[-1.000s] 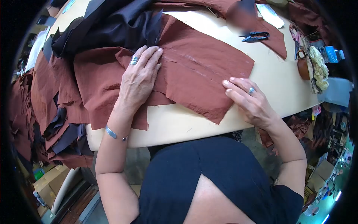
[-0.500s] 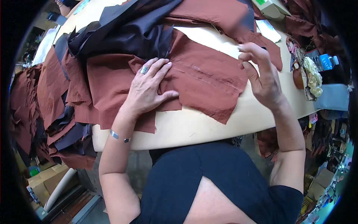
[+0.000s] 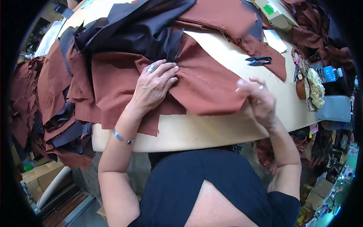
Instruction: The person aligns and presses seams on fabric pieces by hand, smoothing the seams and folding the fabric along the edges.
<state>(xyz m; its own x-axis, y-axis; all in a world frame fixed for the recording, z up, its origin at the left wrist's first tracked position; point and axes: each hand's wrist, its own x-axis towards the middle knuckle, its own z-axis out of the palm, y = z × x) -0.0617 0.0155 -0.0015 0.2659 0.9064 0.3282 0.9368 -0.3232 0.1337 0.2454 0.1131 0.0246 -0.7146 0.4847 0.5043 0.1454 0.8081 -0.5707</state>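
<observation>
My left hand (image 3: 153, 85), with a ring and a metal cuff at its wrist, presses down on the cloth. Its fingers are together and its thumb is drawn in, pinching the reddish-brown fabric piece (image 3: 211, 83) at its left end. At the right end of this piece is my right hand (image 3: 259, 102), smeared by motion, its curled fingers at the fabric's edge. Between my hands the piece is lifted and its lower edge is bent. Black thread snips (image 3: 259, 60) lie on the table beyond my right hand.
Dark fabric (image 3: 132, 32) is heaped over more brown cloth (image 3: 113, 83) on the pale table (image 3: 189, 132). More brown pieces hang off the left edge. At right stand a bottle with a blue label (image 3: 329, 73), a grey-blue container (image 3: 334, 108) and a box (image 3: 276, 13).
My right hand has come down to the fabric's right edge, and the piece has lifted and bent. The snips now show on the table. My left thumb has drawn in against its fingers.
</observation>
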